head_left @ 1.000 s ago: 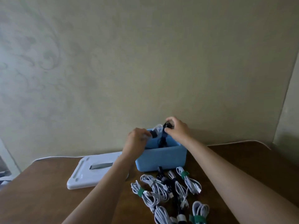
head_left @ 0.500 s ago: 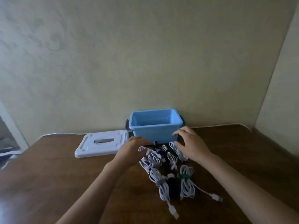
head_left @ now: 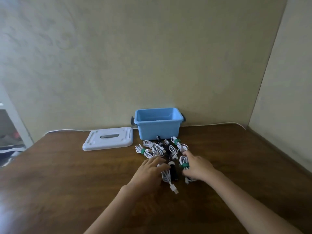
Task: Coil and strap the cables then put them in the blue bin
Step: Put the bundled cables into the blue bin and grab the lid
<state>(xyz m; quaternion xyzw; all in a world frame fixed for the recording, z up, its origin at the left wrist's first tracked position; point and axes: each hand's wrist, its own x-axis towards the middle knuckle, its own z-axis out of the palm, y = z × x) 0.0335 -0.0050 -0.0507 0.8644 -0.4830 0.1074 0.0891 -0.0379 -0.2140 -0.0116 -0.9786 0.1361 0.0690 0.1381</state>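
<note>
Both hands have drawn back from the far bundles toward the nearest ones since half a second ago, and the view has pulled back a little from the bin. A second ago they were up at the bin's rim with a black cable.

Coiled cables lie in a loose cluster on the table, just in front of the blue bin, which stands open against the wall. Most are white, some banded with green straps; a black bundle with a white band lies in the middle. A white coil beside it trails a plug toward the camera.

Left hand lies flat and relaxed, fingers spread, fingertips touching the white coil. Right hand curls over a green-strapped coil, thumb under and fingers over it, grasping it on the table.

A white lid lies left of the bin.
</note>
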